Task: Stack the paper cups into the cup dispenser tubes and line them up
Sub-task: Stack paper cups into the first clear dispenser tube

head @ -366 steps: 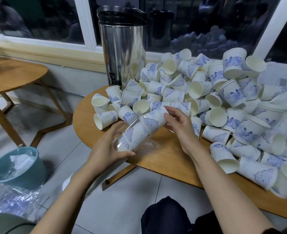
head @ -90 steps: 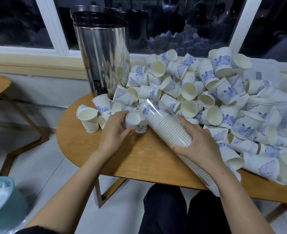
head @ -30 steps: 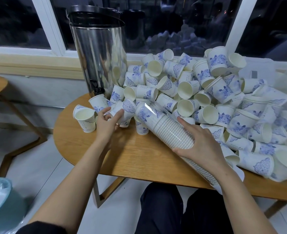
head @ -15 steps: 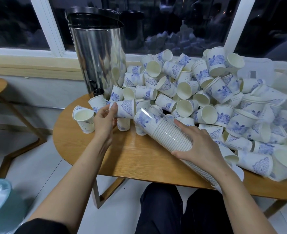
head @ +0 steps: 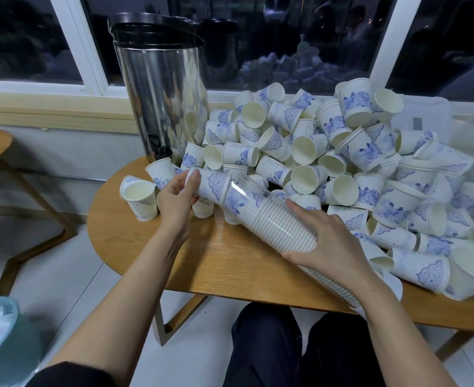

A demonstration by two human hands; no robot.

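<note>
The left hand [head: 174,196] is being closed round the base end of one paper cup [head: 210,185], thumb and fingers pinching it, just in front of the steel urn [head: 160,101].

In the head view, that cup is being fed rim-first into the open mouth of the clear dispenser tube [head: 272,216]. The tube is being held slanted, its mouth in front of the urn and its length running off to the urn's right over the table [head: 216,269]. The right hand [head: 328,247] is being wrapped round the tube's middle, over the nested stack.

Half a second ago the cup was being held short of the mouth. Now that gap is being closed, so one more cup is being added. A large pile of loose cups [head: 342,163] is being left right of the urn, so the task is judged far from finished.
</note>
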